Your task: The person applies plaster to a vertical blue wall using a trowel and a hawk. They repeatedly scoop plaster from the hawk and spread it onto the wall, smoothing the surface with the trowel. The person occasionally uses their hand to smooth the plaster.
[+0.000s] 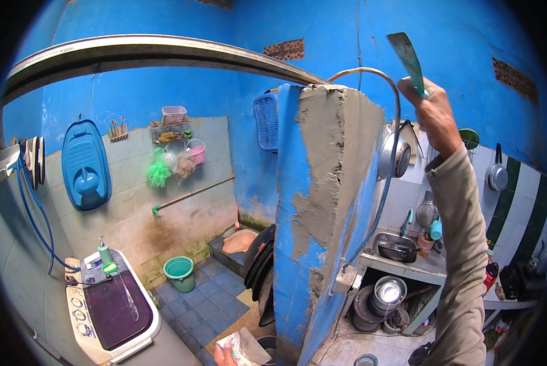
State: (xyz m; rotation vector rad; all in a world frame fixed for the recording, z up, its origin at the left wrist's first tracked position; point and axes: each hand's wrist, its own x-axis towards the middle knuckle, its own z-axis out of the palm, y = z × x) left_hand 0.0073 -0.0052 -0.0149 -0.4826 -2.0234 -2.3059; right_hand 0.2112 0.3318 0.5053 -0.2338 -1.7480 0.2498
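My right hand (436, 116) is raised high on the right, closed round the green handle of a putty knife (405, 53). Its flat, dirty metal blade points up and to the left. Down at the lower edge, my left hand (225, 355) grips a crumpled whitish plastic piece with a flat pale panel (252, 346); its exact kind is unclear, and much of the hand is cut off. Between my hands stands a blue wall end (294, 213), coated along its edge with grey cement plaster (325, 140). The plaster looks rough, with ragged borders over the blue paint.
A curved hose (397, 122) hangs beside the wall end. On the left are a washing machine (115, 305), a green bucket (179, 273) and a blue baby bath (86, 165). To the right, a sink (397, 247) sits in a counter above pots (388, 293). A metal rail (163, 41) runs overhead.
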